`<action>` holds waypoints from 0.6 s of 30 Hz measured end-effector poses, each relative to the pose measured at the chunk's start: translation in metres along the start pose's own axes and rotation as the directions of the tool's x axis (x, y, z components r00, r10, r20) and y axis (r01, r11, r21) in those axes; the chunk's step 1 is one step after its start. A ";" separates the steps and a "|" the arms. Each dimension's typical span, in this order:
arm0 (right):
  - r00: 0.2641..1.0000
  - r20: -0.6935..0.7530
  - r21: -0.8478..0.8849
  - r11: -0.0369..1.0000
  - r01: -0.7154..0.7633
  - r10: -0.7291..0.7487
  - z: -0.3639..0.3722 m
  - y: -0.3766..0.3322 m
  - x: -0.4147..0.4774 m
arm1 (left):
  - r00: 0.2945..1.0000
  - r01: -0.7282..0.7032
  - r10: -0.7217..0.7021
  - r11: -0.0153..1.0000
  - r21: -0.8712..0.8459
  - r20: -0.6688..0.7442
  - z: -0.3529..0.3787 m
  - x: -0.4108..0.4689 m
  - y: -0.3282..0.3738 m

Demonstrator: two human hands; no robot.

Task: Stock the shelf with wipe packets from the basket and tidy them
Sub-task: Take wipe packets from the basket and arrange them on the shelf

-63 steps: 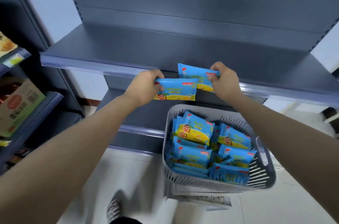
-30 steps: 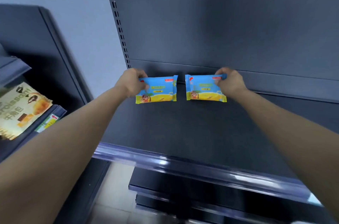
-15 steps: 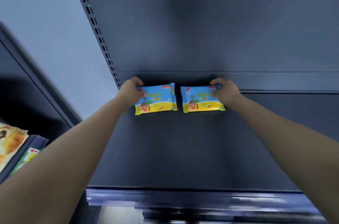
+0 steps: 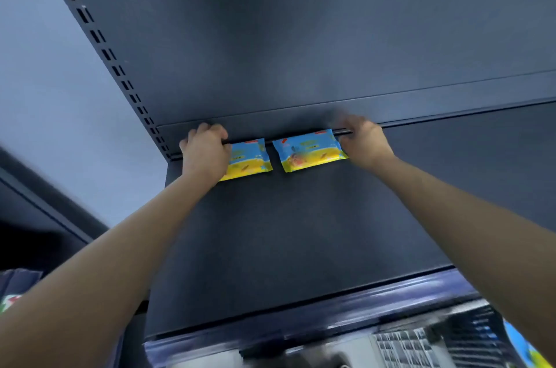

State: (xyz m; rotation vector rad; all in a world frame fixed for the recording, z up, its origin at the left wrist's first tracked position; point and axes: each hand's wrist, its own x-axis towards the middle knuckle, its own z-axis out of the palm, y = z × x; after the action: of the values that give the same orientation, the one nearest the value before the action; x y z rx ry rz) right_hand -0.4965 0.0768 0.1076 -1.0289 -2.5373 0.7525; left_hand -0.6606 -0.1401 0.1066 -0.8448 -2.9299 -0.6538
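Two packets sit just apart at the back of the shelf [image 4: 301, 232]: our left hand [image 4: 206, 154] curls over the left wipe packet [image 4: 249, 158], while our blurred right hand [image 4: 365, 143] touches the right wipe packet [image 4: 310, 152], and we cannot tell whether it pinches.

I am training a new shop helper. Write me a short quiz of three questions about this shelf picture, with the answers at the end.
1. True or false: the two wipe packets overlap each other.
2. Where on the shelf do the packets lie?
A) at the front edge
B) at the back, by the rear panel
C) in the middle
3. Fill the gap: the ___ hand hides part of its packet.

Key
1. False: a strip of bare shelf shows between them.
2. B.
3. Left: the left hand covers one end of the left packet.
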 end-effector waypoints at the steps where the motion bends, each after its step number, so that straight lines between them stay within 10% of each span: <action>1: 0.999 -0.013 -0.049 0.998 0.031 -0.031 -0.007 -0.001 -0.006 | 0.998 -0.060 0.060 0.998 -0.016 -0.018 -0.002 -0.005 0.010; 18: 0.828 -0.256 -0.662 0.714 0.227 -0.500 -0.198 0.150 -0.172 | 0.610 -0.773 0.736 0.634 -0.019 -0.292 0.005 -0.200 0.291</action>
State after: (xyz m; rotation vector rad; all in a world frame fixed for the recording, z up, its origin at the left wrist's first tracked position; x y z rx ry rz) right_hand -0.2039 0.1157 0.1701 -0.6728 -2.4882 -0.4148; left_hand -0.3395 -0.0164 0.1883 -1.7107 -1.9819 -0.7969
